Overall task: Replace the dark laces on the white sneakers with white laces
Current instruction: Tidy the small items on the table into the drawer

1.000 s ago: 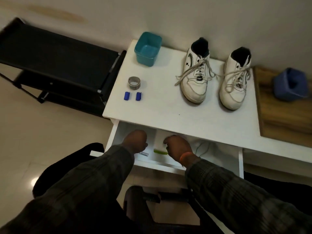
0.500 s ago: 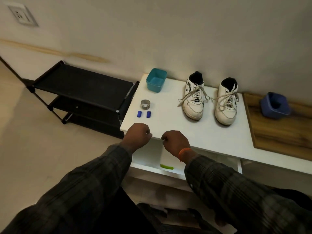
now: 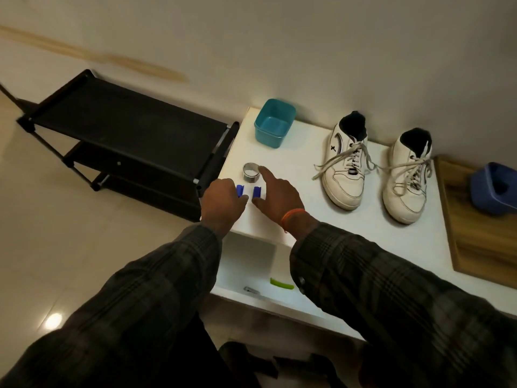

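A: Where are the sneakers?

B: Both stand on the white counter [image 3: 302, 191], toes toward the person, near the wall. The left sneaker [image 3: 345, 163] and the right sneaker [image 3: 408, 177] sit side by side, a little apart, each threaded with a greyish lace [image 3: 335, 161] whose loose ends trail onto the counter.

A: And the hands?

B: The left hand [image 3: 222, 204] is over the counter's front left corner, its fingers curled inward beside a small blue clip [image 3: 240, 189]. Whether it is actually pinching that clip I cannot tell. The right hand [image 3: 277, 197] is loose and spread, gripping nothing: its forefinger reaches up beside a small metal ring [image 3: 251, 172], and its thumb lies just under a second blue clip [image 3: 256, 191].

A: Anything else up there?

B: A teal tub [image 3: 274, 123] at the back left corner. To the right, a wooden board [image 3: 472, 236] carries a blue container [image 3: 493, 189].

A: Below the counter?

B: An open drawer [image 3: 246, 264] holds a green strip [image 3: 281, 283] and a small metal item [image 3: 251, 290]. A black shoe rack [image 3: 126, 130] stands on the floor to the left.
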